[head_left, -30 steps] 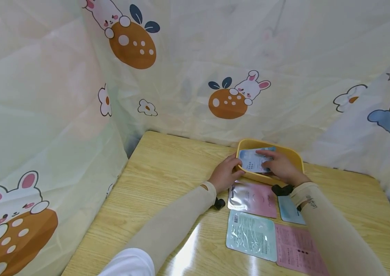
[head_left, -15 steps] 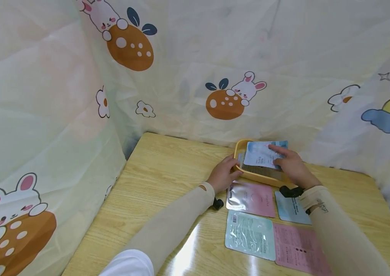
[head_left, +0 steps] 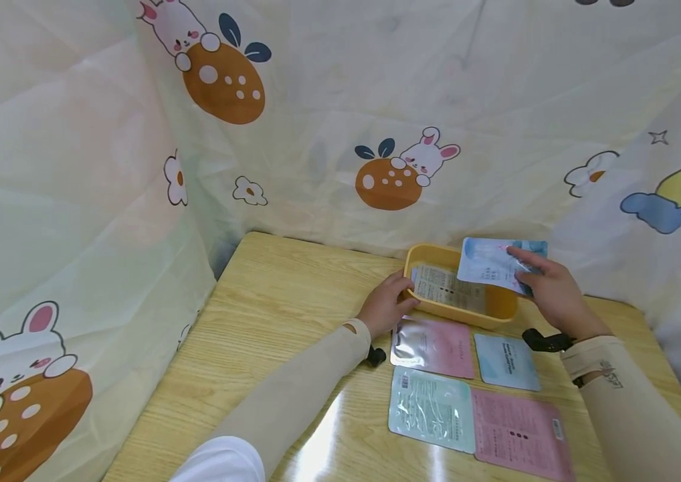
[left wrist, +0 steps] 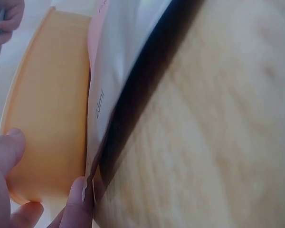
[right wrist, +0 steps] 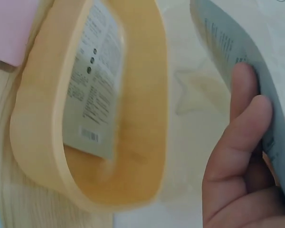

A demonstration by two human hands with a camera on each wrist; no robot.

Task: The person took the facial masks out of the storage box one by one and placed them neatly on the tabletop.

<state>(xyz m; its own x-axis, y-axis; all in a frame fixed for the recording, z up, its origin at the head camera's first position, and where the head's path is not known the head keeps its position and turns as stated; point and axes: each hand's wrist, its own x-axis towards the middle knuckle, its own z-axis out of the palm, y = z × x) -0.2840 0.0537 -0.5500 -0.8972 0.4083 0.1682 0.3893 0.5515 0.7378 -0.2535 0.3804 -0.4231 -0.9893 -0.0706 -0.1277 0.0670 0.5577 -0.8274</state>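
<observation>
Nearest the person, a green packet (head_left: 431, 410) and a pink packet (head_left: 521, 432) lie on the tabletop (head_left: 280, 308). Beyond, the left hand (head_left: 384, 306) grips a yellow basket (head_left: 457, 312); the right hand (head_left: 558, 296) pinches a blue packet (head_left: 485, 262) near the basket's right end, not touching it.

Blue sachet (right wrist: 232, 42) partly outside right-wrist view

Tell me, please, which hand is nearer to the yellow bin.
Left: the left hand holds the yellow bin at its left end, while the right hand is apart from it, to its right, holding a blue packet.
</observation>
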